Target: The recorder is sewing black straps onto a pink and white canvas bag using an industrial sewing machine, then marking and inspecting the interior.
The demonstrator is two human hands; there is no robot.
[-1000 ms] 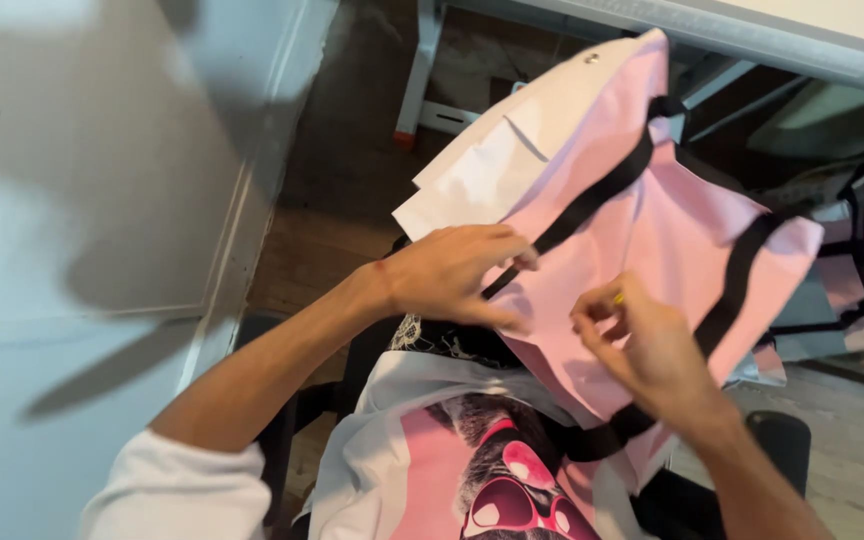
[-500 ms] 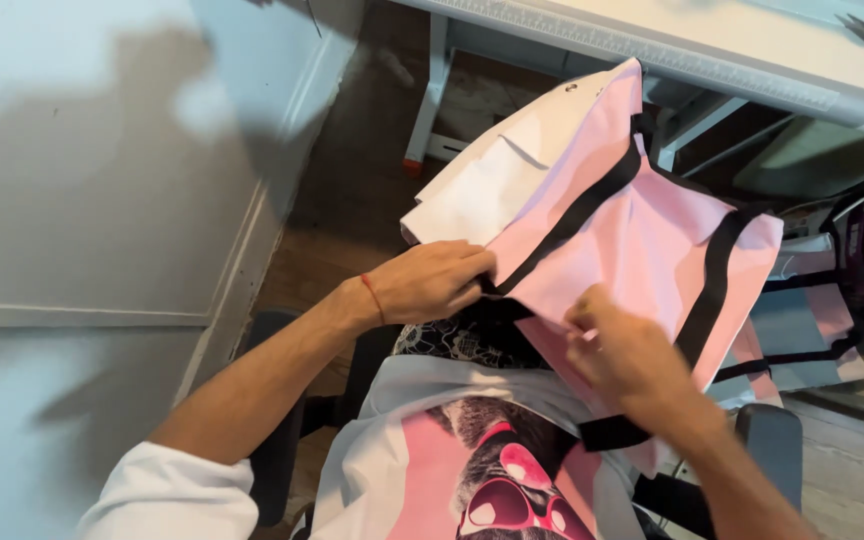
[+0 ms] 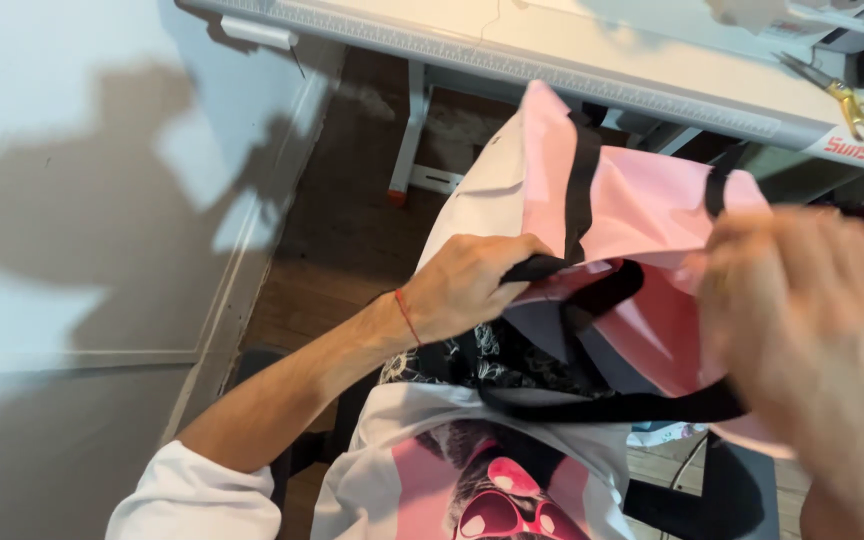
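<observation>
A pink fabric bag with black straps and a white panel is held over my lap. My left hand grips its edge and a black strap near the opening; a thin red thread circles that wrist. My right hand is raised close to the camera and blurred, at the bag's right side by a black strap. Whether it grips the fabric cannot be told. The bag's mouth gapes between the two hands, showing a dark inside.
A white work table runs along the top, with gold-handled scissors at its right end. A white wall is on the left, dark wood floor below the table. I sit on a dark chair.
The bag has been pulled open and turned, its mouth now facing me. My right hand has risen fast toward the camera. My left hand has shifted onto the bag's rim.
</observation>
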